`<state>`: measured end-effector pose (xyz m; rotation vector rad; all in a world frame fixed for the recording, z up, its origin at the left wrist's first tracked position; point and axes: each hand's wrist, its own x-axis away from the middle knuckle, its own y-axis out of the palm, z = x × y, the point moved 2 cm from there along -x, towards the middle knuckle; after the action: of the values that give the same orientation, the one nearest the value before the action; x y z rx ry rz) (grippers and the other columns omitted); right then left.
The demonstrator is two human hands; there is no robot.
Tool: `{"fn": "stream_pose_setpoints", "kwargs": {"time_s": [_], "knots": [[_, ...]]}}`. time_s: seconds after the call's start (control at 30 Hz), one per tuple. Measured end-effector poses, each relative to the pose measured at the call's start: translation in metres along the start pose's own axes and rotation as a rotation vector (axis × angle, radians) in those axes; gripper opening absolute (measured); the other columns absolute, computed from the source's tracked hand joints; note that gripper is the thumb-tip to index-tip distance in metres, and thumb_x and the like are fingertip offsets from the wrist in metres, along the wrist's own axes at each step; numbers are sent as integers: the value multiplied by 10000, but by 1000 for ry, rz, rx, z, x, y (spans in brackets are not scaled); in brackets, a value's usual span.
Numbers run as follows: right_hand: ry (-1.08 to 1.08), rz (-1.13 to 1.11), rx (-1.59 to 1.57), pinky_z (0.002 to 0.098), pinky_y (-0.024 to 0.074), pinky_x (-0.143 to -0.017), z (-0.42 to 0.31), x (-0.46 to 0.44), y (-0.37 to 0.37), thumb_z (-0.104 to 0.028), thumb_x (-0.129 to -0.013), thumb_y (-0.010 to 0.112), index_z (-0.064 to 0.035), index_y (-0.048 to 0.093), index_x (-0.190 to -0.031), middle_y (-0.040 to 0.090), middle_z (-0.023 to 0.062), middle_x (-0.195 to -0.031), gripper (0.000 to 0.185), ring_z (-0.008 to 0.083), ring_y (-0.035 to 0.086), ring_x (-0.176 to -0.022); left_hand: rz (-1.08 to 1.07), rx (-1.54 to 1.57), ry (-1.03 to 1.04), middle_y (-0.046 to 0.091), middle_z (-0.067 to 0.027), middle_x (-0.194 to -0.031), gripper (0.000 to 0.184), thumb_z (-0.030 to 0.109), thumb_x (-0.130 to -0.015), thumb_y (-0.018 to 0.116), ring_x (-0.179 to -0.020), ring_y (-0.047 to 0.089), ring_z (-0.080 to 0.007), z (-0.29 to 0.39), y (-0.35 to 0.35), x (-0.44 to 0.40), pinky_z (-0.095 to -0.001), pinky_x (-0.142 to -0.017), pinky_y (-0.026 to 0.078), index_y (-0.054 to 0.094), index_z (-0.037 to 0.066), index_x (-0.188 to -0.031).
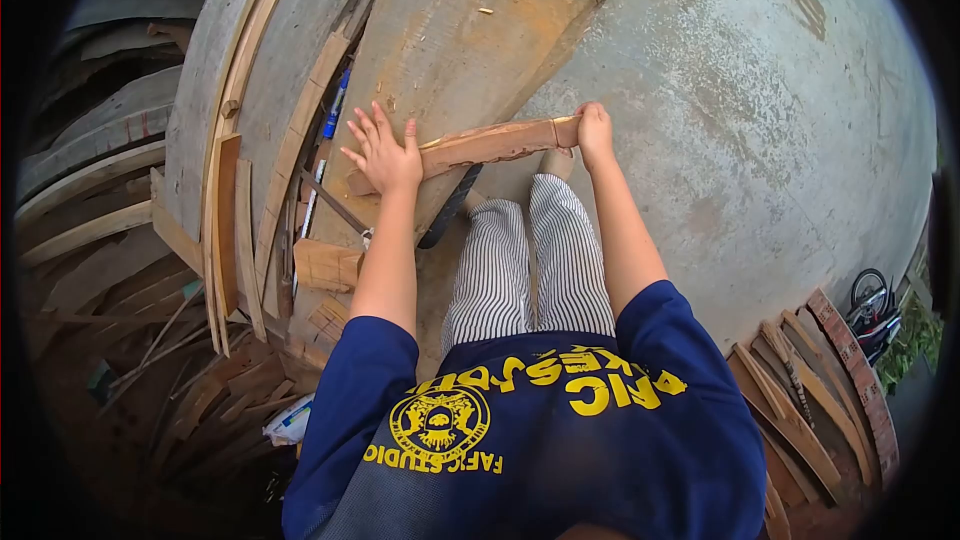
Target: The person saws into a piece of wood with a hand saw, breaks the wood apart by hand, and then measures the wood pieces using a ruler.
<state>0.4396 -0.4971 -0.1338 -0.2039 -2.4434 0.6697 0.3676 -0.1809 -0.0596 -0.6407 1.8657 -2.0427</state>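
A rough-edged wooden board [490, 144] lies across in front of my legs, its left part over a large worn plank [440, 50]. My right hand [594, 132] is closed around the board's right end. Near the other end, my left hand [388, 155] has its fingers spread, with the palm low against or just over the board; whether it presses on it I cannot tell. A blue marker pen [337, 105] sits left of the big plank, beside long wooden strips [300, 130]. Below my left hand is a small wood block [328, 265].
Stacked timber [90, 210] fills the left side. More cut boards [800, 390] lie at the lower right by a brick wall [860, 380], with a motorbike [872, 310] beyond. Concrete floor [740, 130] spreads to the right. A white bag [290, 420] lies at the lower left.
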Motion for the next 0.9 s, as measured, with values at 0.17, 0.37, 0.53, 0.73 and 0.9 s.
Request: {"fn": "stream_pose_setpoints", "kwargs": {"time_s": [0.17, 0.37, 0.53, 0.73, 0.9], "knots": [[-245, 289, 56, 400, 417, -821, -45, 19, -29, -167, -826, 512, 10, 491, -1048, 525, 151, -986, 284, 286, 520, -914, -7, -13, 7, 230, -67, -1513, 582, 422, -904, 428, -1405, 162, -293, 1, 3, 1, -524, -1117, 45, 299, 234, -1440], [-1248, 911, -219, 393, 247, -1048, -197, 84, -131, -190, -928, 423, -34, 336, -1191, 413, 123, -1256, 317, 239, 354, -1216, -38, -1, 21, 251, -39, -1511, 692, 224, -755, 468, -1403, 187, -277, 0, 2, 0, -506, -1123, 72, 325, 293, -1428], [-1036, 1030, -262, 462, 60, -1108, -157, 81, -109, -327, -977, 290, -53, 46, -1354, 150, 139, -1435, 526, 286, 77, -1352, -49, 18, 18, 250, -39, -1510, 718, 207, -720, 450, -1405, 178, -278, -2, 1, 1, -537, -1117, 63, 338, 324, -1419], [-54, 331, 201, 478, 188, -1084, -46, 3, -24, -429, -963, 295, -90, 250, -1377, 364, 192, -1359, 537, 293, 311, -1300, -48, -30, 80, 226, -15, -1521, 721, 210, -731, 437, -1403, 189, -275, -3, 5, -11, -549, -1109, 85, 309, 389, -1418], [202, -139, 100, 398, 454, -853, -29, 20, -9, -395, -951, 330, -24, 683, -882, 681, 164, -768, 516, 312, 651, -798, -65, -68, 61, 235, -18, -1516, 718, 215, -733, 447, -1403, 185, -276, -4, 7, -8, -535, -1119, 72, 311, 369, -1421]]}}
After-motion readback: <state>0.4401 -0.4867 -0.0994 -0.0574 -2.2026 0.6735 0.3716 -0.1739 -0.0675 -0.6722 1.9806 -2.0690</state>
